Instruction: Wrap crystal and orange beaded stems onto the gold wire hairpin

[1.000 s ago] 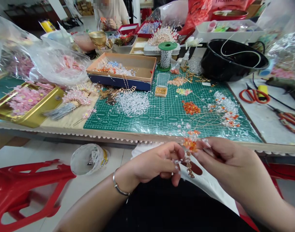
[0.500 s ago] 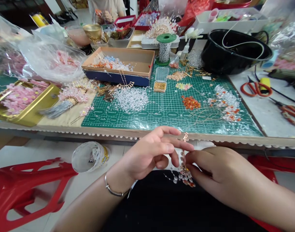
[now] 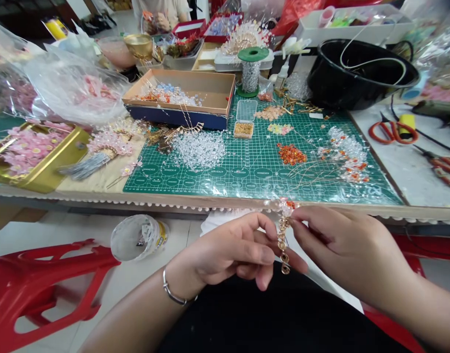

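Over my lap, just below the table edge, both hands pinch one small beaded ornament (image 3: pixel 284 235): a gold wavy stem hanging down, with clear and orange beads at its top. My left hand (image 3: pixel 232 252), a thin bracelet on its wrist, curls its fingers round the stem from the left. My right hand (image 3: pixel 342 247) grips the beaded top from the right with thumb and forefinger. Beyond them lies a green cutting mat (image 3: pixel 247 171) with a heap of clear beads (image 3: pixel 198 149) and a heap of orange beads (image 3: pixel 290 155).
A cardboard box (image 3: pixel 213 93) of beads, a green-topped wire spool (image 3: pixel 251 71), a black bowl (image 3: pixel 357 78) and orange-handled scissors (image 3: pixel 392 131) stand on the table. A gold tray (image 3: pixel 44 169) of pink flowers sits left. A plastic cup (image 3: pixel 138 238) and red stool (image 3: pixel 37 289) are below. Another person sits far behind.
The ornament has been flipped: its bead cluster hung low half a second ago and now sits on top with the gold stem hanging down. Both hands rose slightly toward the table edge.
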The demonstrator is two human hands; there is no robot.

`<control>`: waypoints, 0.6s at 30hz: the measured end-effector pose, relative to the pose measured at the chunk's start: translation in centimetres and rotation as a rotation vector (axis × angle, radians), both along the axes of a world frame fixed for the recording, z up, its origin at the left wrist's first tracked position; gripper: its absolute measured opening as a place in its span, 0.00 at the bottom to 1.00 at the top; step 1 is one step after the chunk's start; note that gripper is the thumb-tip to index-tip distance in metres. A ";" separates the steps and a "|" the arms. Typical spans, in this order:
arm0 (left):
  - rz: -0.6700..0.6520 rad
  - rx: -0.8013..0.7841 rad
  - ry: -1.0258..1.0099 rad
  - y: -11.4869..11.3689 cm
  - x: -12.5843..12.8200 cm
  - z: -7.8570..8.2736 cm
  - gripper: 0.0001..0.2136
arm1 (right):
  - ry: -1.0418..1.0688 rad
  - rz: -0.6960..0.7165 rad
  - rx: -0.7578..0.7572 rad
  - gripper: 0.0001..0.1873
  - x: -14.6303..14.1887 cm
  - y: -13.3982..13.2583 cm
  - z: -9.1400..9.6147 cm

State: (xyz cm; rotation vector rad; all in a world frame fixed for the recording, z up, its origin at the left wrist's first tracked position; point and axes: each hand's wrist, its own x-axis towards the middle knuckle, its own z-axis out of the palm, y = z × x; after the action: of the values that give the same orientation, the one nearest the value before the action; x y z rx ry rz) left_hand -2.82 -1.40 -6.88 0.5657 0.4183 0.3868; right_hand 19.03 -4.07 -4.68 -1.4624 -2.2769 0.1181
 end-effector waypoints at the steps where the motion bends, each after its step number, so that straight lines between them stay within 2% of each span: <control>1: 0.016 -0.002 -0.002 0.1 -0.2 0.2 0.18 | -0.032 0.042 0.008 0.12 0.1 -0.1 -0.2; 5: 0.041 0.033 0.089 0.6 -0.2 0.8 0.21 | -0.134 0.198 0.026 0.13 0.4 -0.5 -0.5; 10: -0.100 0.179 0.214 0.9 0.4 1.1 0.28 | -0.211 0.263 0.023 0.13 0.2 -0.9 0.1; 13: -0.217 0.260 0.358 1.2 0.3 1.7 0.21 | -0.234 0.276 0.046 0.15 0.3 -1.0 0.4; 18: -0.273 0.408 0.622 2.4 0.1 2.9 0.08 | -0.334 0.316 0.146 0.12 0.7 -0.9 0.6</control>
State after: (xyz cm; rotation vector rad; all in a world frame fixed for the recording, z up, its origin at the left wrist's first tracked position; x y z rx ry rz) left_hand -2.71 1.01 -3.97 1.1348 0.8556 0.0184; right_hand 19.73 -4.92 -4.05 -1.1066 -2.7078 -0.2115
